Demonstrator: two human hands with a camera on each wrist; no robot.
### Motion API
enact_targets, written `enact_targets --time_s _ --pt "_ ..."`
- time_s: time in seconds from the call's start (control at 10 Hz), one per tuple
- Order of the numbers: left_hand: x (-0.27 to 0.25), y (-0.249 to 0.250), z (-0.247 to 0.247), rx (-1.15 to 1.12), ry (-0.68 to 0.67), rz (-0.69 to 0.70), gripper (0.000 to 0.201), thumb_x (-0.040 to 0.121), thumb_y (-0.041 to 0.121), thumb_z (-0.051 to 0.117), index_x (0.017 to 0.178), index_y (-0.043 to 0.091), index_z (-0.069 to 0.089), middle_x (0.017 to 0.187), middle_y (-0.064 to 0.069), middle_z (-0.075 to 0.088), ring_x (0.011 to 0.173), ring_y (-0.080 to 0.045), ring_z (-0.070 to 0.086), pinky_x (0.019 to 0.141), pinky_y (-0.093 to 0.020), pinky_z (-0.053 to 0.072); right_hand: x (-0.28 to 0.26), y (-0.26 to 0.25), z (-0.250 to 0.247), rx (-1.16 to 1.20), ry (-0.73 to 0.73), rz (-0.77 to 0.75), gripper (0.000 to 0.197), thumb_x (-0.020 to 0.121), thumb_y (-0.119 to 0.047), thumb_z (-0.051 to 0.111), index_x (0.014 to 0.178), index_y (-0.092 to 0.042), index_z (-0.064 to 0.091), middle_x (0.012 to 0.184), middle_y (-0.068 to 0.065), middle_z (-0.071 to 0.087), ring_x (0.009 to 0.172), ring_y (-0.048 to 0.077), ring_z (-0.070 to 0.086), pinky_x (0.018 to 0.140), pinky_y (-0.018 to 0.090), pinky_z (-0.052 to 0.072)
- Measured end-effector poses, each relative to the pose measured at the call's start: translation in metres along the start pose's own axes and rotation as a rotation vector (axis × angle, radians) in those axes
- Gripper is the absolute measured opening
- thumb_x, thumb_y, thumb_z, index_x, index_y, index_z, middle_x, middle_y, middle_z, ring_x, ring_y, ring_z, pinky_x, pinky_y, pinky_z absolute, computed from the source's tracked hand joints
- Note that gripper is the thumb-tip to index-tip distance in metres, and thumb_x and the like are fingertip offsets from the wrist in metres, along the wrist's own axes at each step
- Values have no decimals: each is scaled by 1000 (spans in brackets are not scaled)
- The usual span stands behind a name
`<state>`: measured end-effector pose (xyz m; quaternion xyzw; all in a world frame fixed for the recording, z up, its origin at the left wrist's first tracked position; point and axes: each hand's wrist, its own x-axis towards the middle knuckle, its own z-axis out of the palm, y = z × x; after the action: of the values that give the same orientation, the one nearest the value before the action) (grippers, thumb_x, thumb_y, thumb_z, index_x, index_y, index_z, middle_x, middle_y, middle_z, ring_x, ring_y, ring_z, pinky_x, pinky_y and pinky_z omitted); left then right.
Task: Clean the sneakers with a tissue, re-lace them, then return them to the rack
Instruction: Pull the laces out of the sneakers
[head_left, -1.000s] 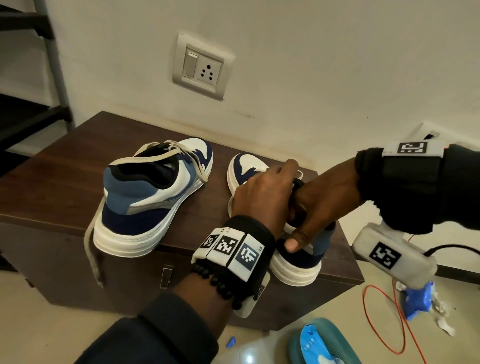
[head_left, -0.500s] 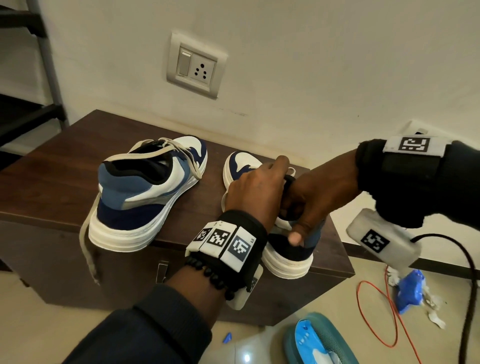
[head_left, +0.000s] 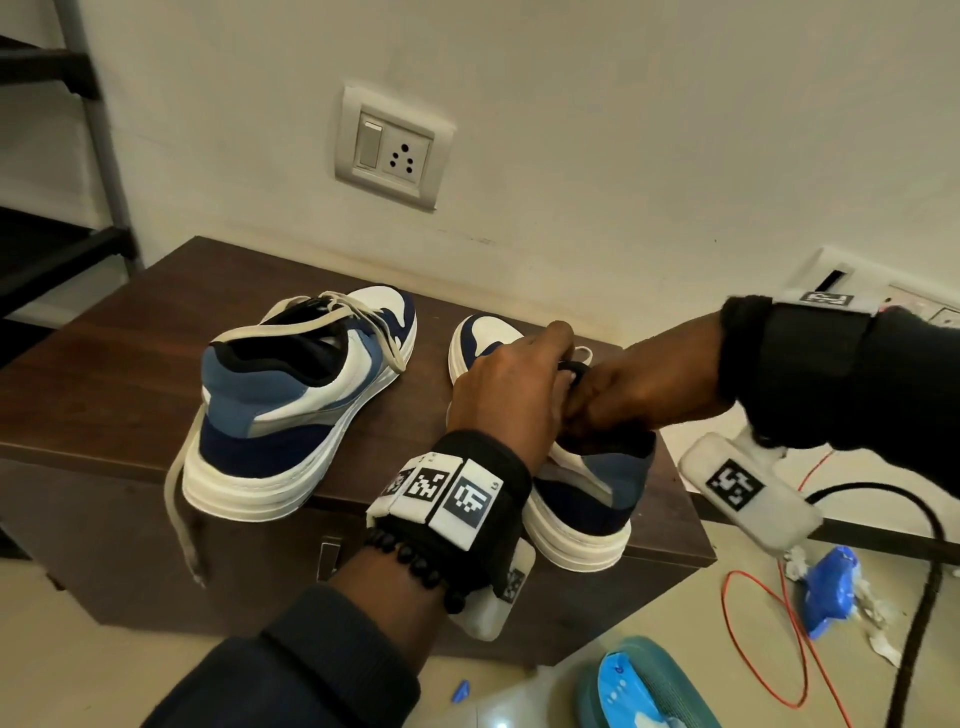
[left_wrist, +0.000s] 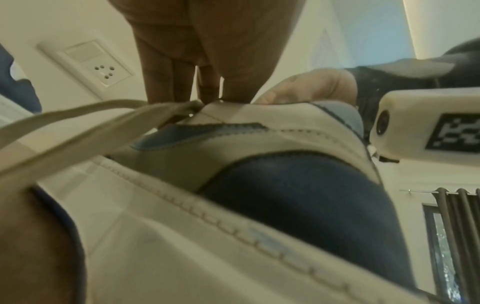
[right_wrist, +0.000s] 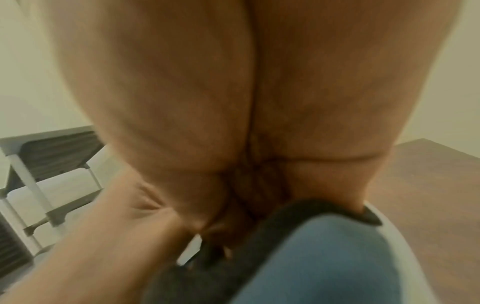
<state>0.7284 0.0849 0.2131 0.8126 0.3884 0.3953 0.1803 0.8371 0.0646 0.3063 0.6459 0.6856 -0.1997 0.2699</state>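
Change: both hands have stayed bunched over the right-hand sneaker's opening since a second ago; the right thumb, then pressed against the heel side, has tucked up out of sight.
Left hand: left hand (head_left: 511, 395) sits nearest the viewer, knuckles up, fingers curled down onto the top edge of the shoe; the left wrist view shows fingertips (left_wrist: 182, 90) at the eyelet edge where the lace (left_wrist: 85, 121) runs out, so it seems to pinch the lace there.
Right hand: right hand (head_left: 641, 392) meets it from the other side, fingers curled at the collar; what they hold is hidden.
Sneaker in hand: right sneaker (head_left: 587, 493) lies on the wooden cabinet (head_left: 93, 395), heel toward the viewer and overhanging the front edge, toe toward the wall.
Key relation: the eyelets run away from the fingers along the shoe's long axis; the left hand is nearer the lace end.
Other shoe: left sneaker (head_left: 291, 405) stands just beside it, laced, one lace end dangling over the cabinet's edge.
Far: rack (head_left: 62, 244) stands at the left, well apart.
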Motion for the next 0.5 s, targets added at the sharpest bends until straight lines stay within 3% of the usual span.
enact_targets --time_s 0.1,0.2,0.3,0.4,0.5 --pt "1 0 0 -18 1 -3 12 92 22 53 104 18 54 95 -1 66 89 -28 61 66 -35 41 0 -2 -1 78 -9 -33 28 94 -5 46 114 12 55 70 -5 43 60 3 38 57 14 37" --pt "4 -2 2 -53 7 -34 10 92 24 54 100 17 54 91 -5 67 88 -31 60 66 -35 40 2 -9 6 96 51 -57 16 95 -7 43 91 2 55 78 7 53 67 15 47 68 21 45" --pt "6 -1 0 -70 0 -45 11 92 27 54 98 18 54 89 -6 67 87 -30 60 69 -38 46 7 -10 7 120 48 -3 17 96 -9 41 86 -4 54 80 9 54 71 20 49 73 22 47" --pt "6 -1 0 -112 -2 -79 9 91 27 57 97 20 57 86 -6 67 85 -29 60 71 -40 49 12 -20 5 -45 -1 88 35 99 -11 38 66 -25 34 68 -8 33 58 2 30 55 9 37" --pt "7 -1 2 -122 -5 -85 6 90 26 58 96 23 57 86 -5 67 83 -27 61 70 -40 50 13 -25 5 -163 -97 109 42 99 -12 38 65 -29 22 69 -13 25 57 -2 23 51 8 35"
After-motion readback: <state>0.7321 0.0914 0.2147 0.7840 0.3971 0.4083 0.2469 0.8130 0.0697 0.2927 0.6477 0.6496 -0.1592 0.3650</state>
